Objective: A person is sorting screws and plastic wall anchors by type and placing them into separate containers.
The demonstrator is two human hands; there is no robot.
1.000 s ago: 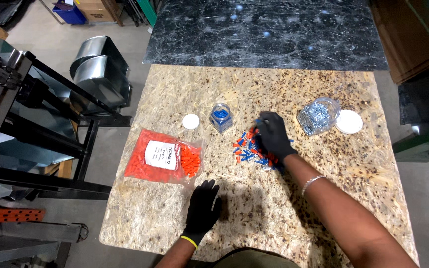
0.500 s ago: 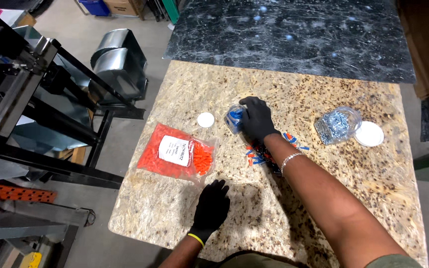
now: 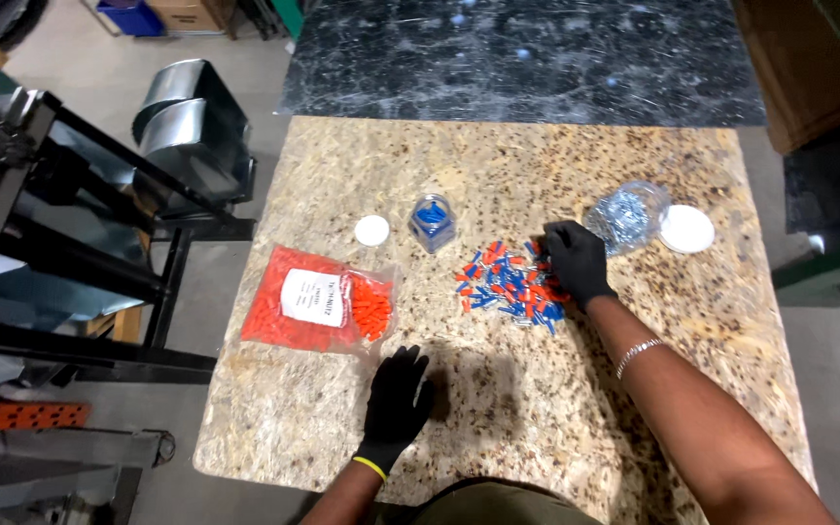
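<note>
two jars (image 3: pixel 433 222), two lids (image 3: pixel 372 230)

looking down on a speckled stone table (image 3: pixel 537 408). the gloved right hand (image 3: pixel 577 261) rests on the edge of a pile of blue and orange connectors (image 3: pixel 503 282). the gloved left hand (image 3: pixel 396 397) lies flat near an orange bag (image 3: pixel 315 299). a small jar (image 3: pixel 433 222) holds blue pieces, with a white lid (image 3: pixel 372 230) beside it.

Blue and orange connectors (image 3: pixel 507 282) on a speckled tan table (image 3: pixel 556 418).
</note>
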